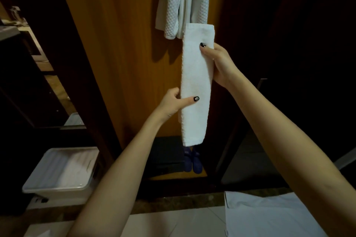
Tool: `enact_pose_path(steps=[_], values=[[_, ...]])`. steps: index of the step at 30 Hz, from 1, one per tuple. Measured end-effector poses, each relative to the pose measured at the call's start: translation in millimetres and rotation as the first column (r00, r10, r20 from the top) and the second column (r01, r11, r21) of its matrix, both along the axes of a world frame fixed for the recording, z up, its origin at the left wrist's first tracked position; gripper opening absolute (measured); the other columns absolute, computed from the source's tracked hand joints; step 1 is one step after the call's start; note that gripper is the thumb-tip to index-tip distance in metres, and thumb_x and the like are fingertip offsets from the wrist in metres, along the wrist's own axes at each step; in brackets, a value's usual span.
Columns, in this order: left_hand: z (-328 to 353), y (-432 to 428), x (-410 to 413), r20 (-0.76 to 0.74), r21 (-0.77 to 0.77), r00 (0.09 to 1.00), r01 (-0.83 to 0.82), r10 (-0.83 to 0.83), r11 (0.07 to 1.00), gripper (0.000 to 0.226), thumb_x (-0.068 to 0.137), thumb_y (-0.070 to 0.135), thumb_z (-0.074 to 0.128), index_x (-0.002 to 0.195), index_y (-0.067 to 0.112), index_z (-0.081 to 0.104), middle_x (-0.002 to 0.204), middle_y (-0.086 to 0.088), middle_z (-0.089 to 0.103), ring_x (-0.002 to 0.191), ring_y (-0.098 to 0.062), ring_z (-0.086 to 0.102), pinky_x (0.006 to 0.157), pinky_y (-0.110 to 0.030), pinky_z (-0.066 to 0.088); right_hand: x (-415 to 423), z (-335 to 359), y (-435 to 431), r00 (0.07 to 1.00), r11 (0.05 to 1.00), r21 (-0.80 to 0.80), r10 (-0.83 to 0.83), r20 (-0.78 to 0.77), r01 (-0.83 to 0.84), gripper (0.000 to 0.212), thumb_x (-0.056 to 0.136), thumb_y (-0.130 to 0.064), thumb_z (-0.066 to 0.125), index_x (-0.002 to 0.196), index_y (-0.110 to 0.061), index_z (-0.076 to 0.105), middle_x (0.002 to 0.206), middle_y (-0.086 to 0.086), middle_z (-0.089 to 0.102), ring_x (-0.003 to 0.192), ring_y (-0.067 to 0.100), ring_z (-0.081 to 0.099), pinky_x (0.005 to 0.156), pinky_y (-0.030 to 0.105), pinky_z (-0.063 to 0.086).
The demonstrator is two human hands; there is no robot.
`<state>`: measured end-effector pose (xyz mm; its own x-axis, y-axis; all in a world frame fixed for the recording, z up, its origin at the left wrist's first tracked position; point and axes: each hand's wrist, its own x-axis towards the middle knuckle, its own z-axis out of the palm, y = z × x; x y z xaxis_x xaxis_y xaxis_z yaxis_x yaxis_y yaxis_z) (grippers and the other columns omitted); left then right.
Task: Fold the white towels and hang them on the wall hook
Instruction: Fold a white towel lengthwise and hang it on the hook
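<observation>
A white towel, folded into a long narrow strip, hangs upright in the air in front of a wooden panel. My right hand grips it near the top, thumb on the front face. My left hand pinches its left edge lower down, thumb across the front. Above it, waffle-textured white towels hang against the panel; the hook that bears them is out of view above the frame.
A white plastic bin stands on the floor at the lower left. A pair of dark blue shoes sits beside a black box under the towel. A white cloth lies at the lower right. Dark shelving fills the left.
</observation>
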<state>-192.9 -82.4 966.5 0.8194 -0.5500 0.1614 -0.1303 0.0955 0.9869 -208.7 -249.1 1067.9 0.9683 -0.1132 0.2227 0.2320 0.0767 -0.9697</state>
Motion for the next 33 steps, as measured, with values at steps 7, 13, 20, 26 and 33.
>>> enact_pose_path(steps=[7, 13, 20, 26, 33], values=[[-34.5, 15.2, -1.0, -0.002, 0.236, 1.000, 0.013, -0.013, 0.972, 0.015, 0.083, 0.026, 0.072, 0.093, 0.017, 0.068, 0.091, 0.006, 0.070, 0.080, -0.002, 0.068, 0.067, -0.016, 0.051, -2.4, 6.8, -10.5, 0.987, 0.986, 0.106, -0.137, 0.077, 0.129, 0.026, 0.096, -0.013, 0.054, 0.121, -0.005, 0.056, 0.105, 0.008, 0.069, 0.094, 0.020, 0.069, 0.079, 0.035, 0.057], [-47.6, 25.0, -2.8, 0.099, 0.052, 0.982, -0.166, 0.161, 0.985, 0.048, 0.085, 0.020, 0.070, 0.121, 0.040, 0.046, 0.123, 0.002, 0.059, 0.109, -0.013, 0.060, 0.085, -0.029, 0.052, -0.4, 2.6, -15.9, 0.975, 0.965, 0.178, -0.211, 0.072, 0.195, 0.017, 0.098, -0.014, 0.052, 0.113, -0.012, 0.057, 0.107, 0.006, 0.068, 0.098, 0.021, 0.067, 0.091, 0.041, 0.055], [-43.7, 9.2, 0.0, 0.149, 0.028, 0.956, -0.260, 0.253, 0.965, 0.025, 0.081, 0.015, 0.074, 0.095, 0.027, 0.057, 0.099, 0.004, 0.065, 0.090, -0.019, 0.064, 0.068, -0.022, 0.053, 6.2, 6.3, -9.6, 0.968, 0.960, 0.181, -0.233, 0.090, 0.214, 0.020, 0.098, -0.014, 0.053, 0.117, -0.009, 0.055, 0.109, 0.009, 0.067, 0.099, 0.023, 0.067, 0.091, 0.043, 0.055], [-47.1, 3.8, 2.9, 0.345, 0.255, 0.912, -0.318, 0.221, 0.913, 0.036, 0.082, 0.034, 0.072, 0.101, 0.005, 0.062, 0.101, -0.008, 0.057, 0.090, -0.024, 0.058, 0.075, -0.039, 0.051, 9.2, 15.2, -5.8, 0.972, 0.971, 0.139, -0.211, 0.099, 0.196, 0.025, 0.098, -0.013, 0.051, 0.121, -0.006, 0.054, 0.110, 0.011, 0.066, 0.099, 0.023, 0.067, 0.091, 0.041, 0.055], [-38.2, 22.0, 6.2, 0.121, 0.103, 0.974, -0.203, 0.190, 0.974, 0.038, 0.095, 0.028, 0.054, 0.066, 0.005, 0.057, 0.068, 0.007, 0.057, 0.065, -0.001, 0.053, 0.064, -0.015, 0.038, 11.4, 17.9, -3.5, 0.974, 0.965, 0.167, -0.216, 0.067, 0.203, 0.025, 0.098, -0.014, 0.051, 0.122, -0.007, 0.053, 0.114, 0.011, 0.065, 0.105, 0.026, 0.065, 0.094, 0.044, 0.054]])
